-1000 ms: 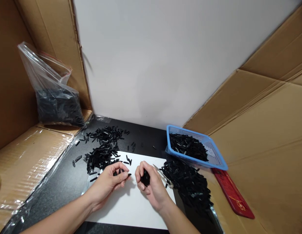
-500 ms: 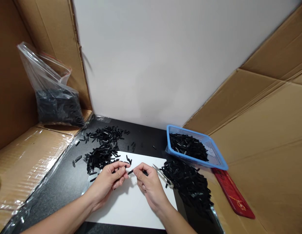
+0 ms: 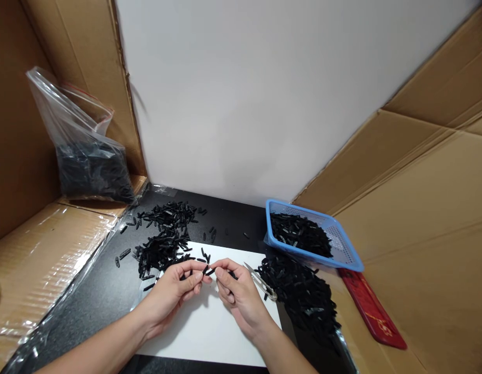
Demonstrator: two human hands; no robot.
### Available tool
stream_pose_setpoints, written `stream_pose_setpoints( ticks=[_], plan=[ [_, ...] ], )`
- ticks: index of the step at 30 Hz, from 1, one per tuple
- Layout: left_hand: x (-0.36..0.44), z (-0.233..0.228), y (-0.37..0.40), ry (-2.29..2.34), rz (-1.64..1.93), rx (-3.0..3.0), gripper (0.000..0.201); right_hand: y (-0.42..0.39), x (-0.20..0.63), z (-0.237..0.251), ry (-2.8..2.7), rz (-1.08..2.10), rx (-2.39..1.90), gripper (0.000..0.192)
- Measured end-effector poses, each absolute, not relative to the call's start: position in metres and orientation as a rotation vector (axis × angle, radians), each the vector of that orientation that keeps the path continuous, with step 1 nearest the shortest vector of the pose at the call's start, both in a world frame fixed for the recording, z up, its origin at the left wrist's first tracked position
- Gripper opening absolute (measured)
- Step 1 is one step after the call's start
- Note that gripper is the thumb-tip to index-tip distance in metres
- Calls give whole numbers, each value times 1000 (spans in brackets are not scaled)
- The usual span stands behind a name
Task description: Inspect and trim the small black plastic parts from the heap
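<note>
Black table (image 3: 108, 291), white sheet (image 3: 210, 332) over it, loose black pieces heaped on both sides. Left hand (image 3: 176, 291) and right hand (image 3: 237, 293) meet fingertip to fingertip above the sheet, both pinching one small black piece (image 3: 208, 271), slim, dark, lying crosswise between them.

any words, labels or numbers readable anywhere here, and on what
None can be read.
Red flat packet by the blue basket: faint gold marks, too small and blurred to read.
Clear plastic bag of black pieces, with a red strip at its mouth: no print visible.
Cardboard walls and white sheet under the left hand and right hand: no text visible.
</note>
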State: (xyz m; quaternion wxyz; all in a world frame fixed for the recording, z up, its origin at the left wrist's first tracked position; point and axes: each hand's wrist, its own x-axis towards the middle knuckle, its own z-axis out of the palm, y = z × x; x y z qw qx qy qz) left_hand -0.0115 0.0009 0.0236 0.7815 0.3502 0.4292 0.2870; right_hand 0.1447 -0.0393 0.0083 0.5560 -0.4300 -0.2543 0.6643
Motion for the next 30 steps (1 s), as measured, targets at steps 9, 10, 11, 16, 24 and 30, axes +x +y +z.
stream_pose_setpoints(
  ticks=[9,10,11,16,24,30],
  plan=[
    [-9,27,1,963,601,889,34,-39,145,13,-551,1558,-962,34],
    [-9,28,1,965,594,907,34,-39,145,12,-562,1563,-973,37],
    [-9,28,0,970,589,923,35,-39,144,11,-573,1571,-990,39],
    [-8,29,-1,967,604,993,33,-41,138,8,-623,1588,-1066,41],
    [-9,31,-2,945,539,974,24,-41,139,10,-641,1488,-1130,33],
    [-10,31,-1,902,580,868,29,-38,144,8,-608,1482,-1052,31]
  ],
)
